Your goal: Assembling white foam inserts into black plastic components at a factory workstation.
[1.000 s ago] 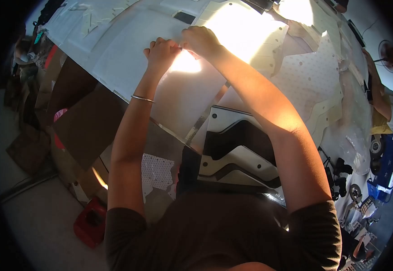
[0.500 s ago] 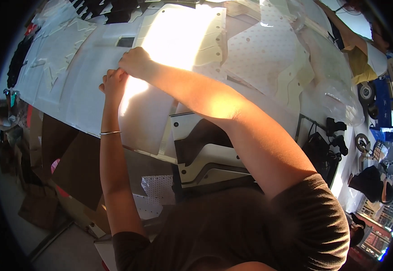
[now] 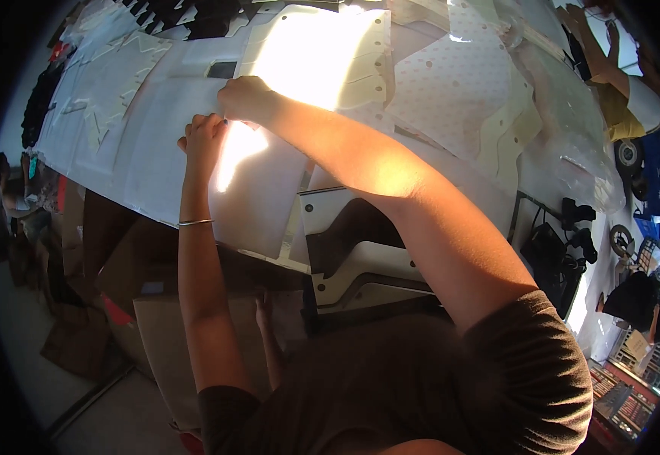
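Note:
Both my arms reach forward over a large white work table [image 3: 117, 159]. My left hand [image 3: 203, 139], with a thin bracelet on the wrist, presses its fingers onto a white sheet [image 3: 258, 201] lying flat on the table. My right hand [image 3: 245, 98] rests just beyond it, knuckles up and fingers curled onto the same sheet where a patch of sunlight falls. The two hands are almost touching. Whether they pinch an edge or only press down is hidden by the knuckles.
Dotted translucent pattern sheets [image 3: 459, 91] and cream cut pieces [image 3: 345, 61] cover the far right of the table. A white and black shaped panel [image 3: 360, 250] lies near me. Cardboard boxes [image 3: 110, 258] stand below the table's left edge. Black tools [image 3: 565, 243] sit at right.
The view has shifted, so the table sits more to the right and lower. Both hands stay together on the white sheet, with the left hand now a little nearer me than the right.

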The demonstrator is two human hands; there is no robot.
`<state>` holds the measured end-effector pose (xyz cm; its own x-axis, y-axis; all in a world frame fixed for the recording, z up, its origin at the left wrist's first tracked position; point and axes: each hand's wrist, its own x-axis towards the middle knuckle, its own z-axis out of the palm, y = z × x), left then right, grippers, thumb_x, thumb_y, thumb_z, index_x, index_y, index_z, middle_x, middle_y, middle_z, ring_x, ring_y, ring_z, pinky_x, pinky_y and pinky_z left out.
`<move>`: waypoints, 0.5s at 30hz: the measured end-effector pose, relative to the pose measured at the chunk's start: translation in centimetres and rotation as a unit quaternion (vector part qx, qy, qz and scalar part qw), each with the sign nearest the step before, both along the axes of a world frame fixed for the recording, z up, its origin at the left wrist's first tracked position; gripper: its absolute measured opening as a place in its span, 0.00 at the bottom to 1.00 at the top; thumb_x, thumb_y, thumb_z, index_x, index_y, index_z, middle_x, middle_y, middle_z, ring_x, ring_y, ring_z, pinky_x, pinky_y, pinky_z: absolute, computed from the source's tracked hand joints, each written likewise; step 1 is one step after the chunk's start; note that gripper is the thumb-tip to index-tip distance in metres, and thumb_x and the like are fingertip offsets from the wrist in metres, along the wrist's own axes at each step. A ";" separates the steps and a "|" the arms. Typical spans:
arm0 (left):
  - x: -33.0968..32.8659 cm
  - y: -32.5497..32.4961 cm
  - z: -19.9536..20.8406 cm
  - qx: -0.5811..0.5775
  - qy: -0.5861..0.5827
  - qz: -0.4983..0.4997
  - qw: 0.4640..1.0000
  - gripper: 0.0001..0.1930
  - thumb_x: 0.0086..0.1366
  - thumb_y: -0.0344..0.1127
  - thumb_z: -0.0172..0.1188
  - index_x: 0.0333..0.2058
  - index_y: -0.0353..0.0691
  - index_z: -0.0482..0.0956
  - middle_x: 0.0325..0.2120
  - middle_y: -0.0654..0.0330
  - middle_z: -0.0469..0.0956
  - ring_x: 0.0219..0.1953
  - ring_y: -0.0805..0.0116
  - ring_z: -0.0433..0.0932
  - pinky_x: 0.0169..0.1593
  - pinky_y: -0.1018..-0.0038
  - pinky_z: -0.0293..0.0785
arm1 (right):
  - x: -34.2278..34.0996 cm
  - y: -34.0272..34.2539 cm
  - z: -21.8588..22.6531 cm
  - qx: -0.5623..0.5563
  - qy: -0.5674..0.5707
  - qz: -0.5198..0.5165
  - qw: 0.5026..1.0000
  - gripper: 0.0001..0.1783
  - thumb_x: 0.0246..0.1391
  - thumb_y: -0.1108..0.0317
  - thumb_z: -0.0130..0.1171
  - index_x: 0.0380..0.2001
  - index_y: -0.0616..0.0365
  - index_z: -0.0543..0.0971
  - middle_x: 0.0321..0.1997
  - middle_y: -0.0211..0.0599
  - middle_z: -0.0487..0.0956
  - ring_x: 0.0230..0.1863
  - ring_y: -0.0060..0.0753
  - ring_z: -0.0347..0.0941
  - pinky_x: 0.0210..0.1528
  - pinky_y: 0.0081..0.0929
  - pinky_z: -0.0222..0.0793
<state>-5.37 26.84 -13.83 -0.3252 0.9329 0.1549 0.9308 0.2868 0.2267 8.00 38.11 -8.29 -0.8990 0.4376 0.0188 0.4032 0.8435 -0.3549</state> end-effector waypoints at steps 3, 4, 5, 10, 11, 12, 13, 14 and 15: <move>2.3 0.7 1.1 0.023 0.051 -0.019 0.998 0.06 0.58 0.42 0.57 0.28 0.48 0.74 0.33 0.64 0.71 0.39 0.61 0.70 0.42 0.57 0.56 | 1.5 0.0 1.5 0.006 0.000 -0.040 0.999 0.11 0.31 0.68 0.66 0.24 0.57 0.82 0.28 0.46 0.81 0.32 0.46 0.79 0.36 0.35 0.75; 2.9 1.5 1.2 0.036 0.078 -0.036 0.996 0.07 0.58 0.42 0.57 0.27 0.47 0.75 0.31 0.63 0.71 0.38 0.61 0.70 0.41 0.58 0.57 | 1.5 1.5 -0.1 0.025 0.074 -0.099 0.992 0.12 0.33 0.64 0.65 0.25 0.58 0.82 0.28 0.48 0.80 0.33 0.47 0.79 0.36 0.35 0.75; 2.7 1.0 1.1 0.032 0.080 -0.025 0.996 0.07 0.58 0.42 0.57 0.27 0.47 0.75 0.31 0.63 0.71 0.38 0.61 0.70 0.41 0.58 0.57 | 1.7 2.2 0.1 -0.044 0.113 -0.158 0.980 0.14 0.37 0.60 0.63 0.25 0.59 0.81 0.29 0.48 0.80 0.34 0.46 0.79 0.37 0.36 0.75; 4.0 1.5 2.3 0.001 0.130 0.003 0.992 0.07 0.57 0.41 0.58 0.27 0.45 0.78 0.31 0.62 0.72 0.38 0.61 0.70 0.42 0.58 0.57 | 17.2 16.2 1.4 -0.325 0.420 -0.390 0.752 0.15 0.54 0.63 0.51 0.33 0.66 0.77 0.27 0.41 0.79 0.28 0.38 0.78 0.33 0.34 0.75; 3.4 0.2 2.6 -0.049 0.095 0.028 0.994 0.08 0.56 0.42 0.59 0.27 0.45 0.78 0.31 0.62 0.72 0.38 0.60 0.70 0.42 0.58 0.57 | 21.9 16.6 4.4 -0.401 0.466 -0.334 0.714 0.13 0.51 0.66 0.59 0.31 0.69 0.77 0.35 0.49 0.79 0.35 0.38 0.80 0.39 0.27 0.77; 4.0 1.2 2.8 -0.058 0.088 0.022 0.994 0.09 0.55 0.43 0.60 0.25 0.44 0.78 0.31 0.61 0.72 0.39 0.60 0.70 0.43 0.58 0.57 | 28.9 19.0 6.2 -0.385 0.504 -0.362 0.683 0.15 0.54 0.67 0.58 0.32 0.73 0.75 0.35 0.52 0.78 0.35 0.43 0.79 0.42 0.30 0.78; 3.7 1.0 2.7 -0.060 0.089 0.030 0.994 0.09 0.55 0.43 0.60 0.25 0.44 0.78 0.31 0.61 0.72 0.39 0.60 0.70 0.43 0.58 0.57 | 32.6 18.2 8.6 -0.369 0.533 -0.377 0.662 0.15 0.54 0.65 0.59 0.31 0.70 0.75 0.34 0.50 0.79 0.38 0.43 0.79 0.45 0.33 0.78; 3.9 1.5 2.8 -0.053 0.110 0.012 0.992 0.09 0.55 0.43 0.60 0.26 0.44 0.78 0.32 0.61 0.72 0.39 0.61 0.71 0.43 0.57 0.58 | 39.8 20.7 9.0 -0.367 0.580 -0.338 0.644 0.13 0.55 0.66 0.58 0.32 0.68 0.75 0.36 0.47 0.79 0.42 0.43 0.77 0.47 0.34 0.77; 4.5 2.1 2.6 -0.047 0.126 -0.009 0.991 0.09 0.55 0.43 0.60 0.26 0.44 0.78 0.32 0.61 0.73 0.39 0.61 0.71 0.44 0.57 0.58 | 48.2 23.1 10.2 -0.504 0.544 -0.085 0.666 0.11 0.56 0.67 0.56 0.33 0.67 0.76 0.38 0.45 0.79 0.45 0.42 0.76 0.50 0.33 0.75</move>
